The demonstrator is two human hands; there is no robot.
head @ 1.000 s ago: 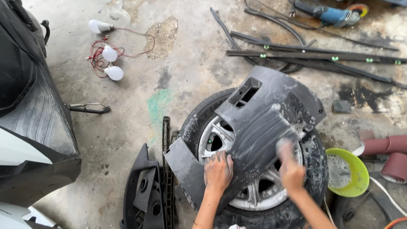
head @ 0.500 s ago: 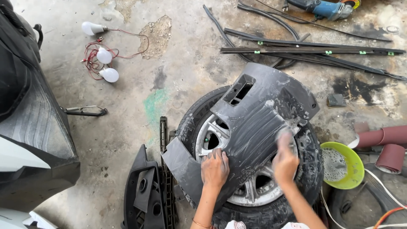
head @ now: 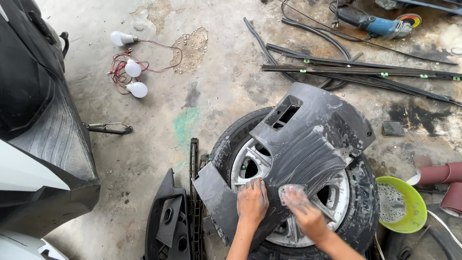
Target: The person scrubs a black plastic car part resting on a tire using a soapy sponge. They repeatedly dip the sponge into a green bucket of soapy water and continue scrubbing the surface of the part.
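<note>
Two hands press on a wet grey bumper panel (head: 308, 139) that lies across a car wheel (head: 250, 166) on the concrete floor (head: 159, 144)

The left hand (head: 252, 201) lies flat and open, fingers spread, on the panel's lower edge over the wheel's silver rim; the right hand (head: 302, 208) sits just beside it, blurred, pressing a pale sanding sheet (head: 290, 192) against the panel, though how tightly its fingers curl I cannot tell. Right of the wheel stands a yellow-green bowl (head: 409, 214), with dark red rolls (head: 440, 174) beyond it. Left of the wheel lie black trim pieces (head: 168, 221), further left a black and white vehicle body (head: 33, 135). Above the wheel lie long black strips (head: 356, 71) and a blue angle grinder (head: 380, 24); up and to the left, three white bulbs on red wire (head: 132, 70)
</note>
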